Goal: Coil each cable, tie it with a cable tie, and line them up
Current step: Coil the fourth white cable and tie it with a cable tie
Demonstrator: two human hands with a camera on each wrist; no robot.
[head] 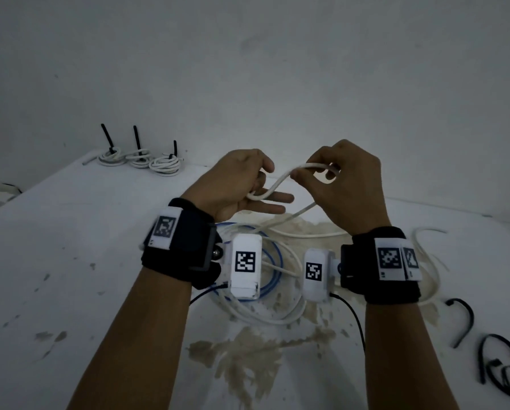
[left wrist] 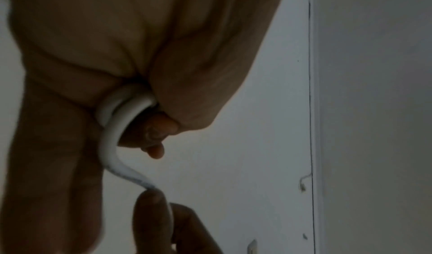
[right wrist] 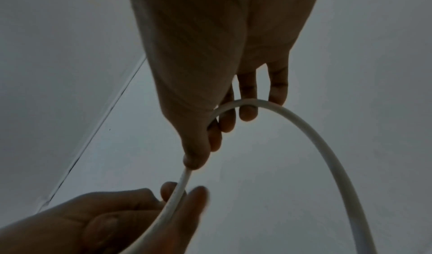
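Both hands are raised above the white table (head: 70,232) with one white cable (head: 280,182) strung between them. My left hand (head: 248,184) holds a small loop of the cable (left wrist: 117,121) between thumb and curled fingers, with two fingers stretched out. My right hand (head: 330,176) pinches the cable (right wrist: 304,128) between thumb and forefinger, and the cable arches over its fingers. The cable's free length drops to the table. Three coiled white cables (head: 138,161) with upright black ties stand in a row at the far left.
A loose tangle of white cables and a blue cable (head: 274,261) lies under my wrists on a stained patch. Several black cable ties (head: 496,356) lie at the right front. Another white cable (head: 425,255) curves at the right. A wall rises behind the table.
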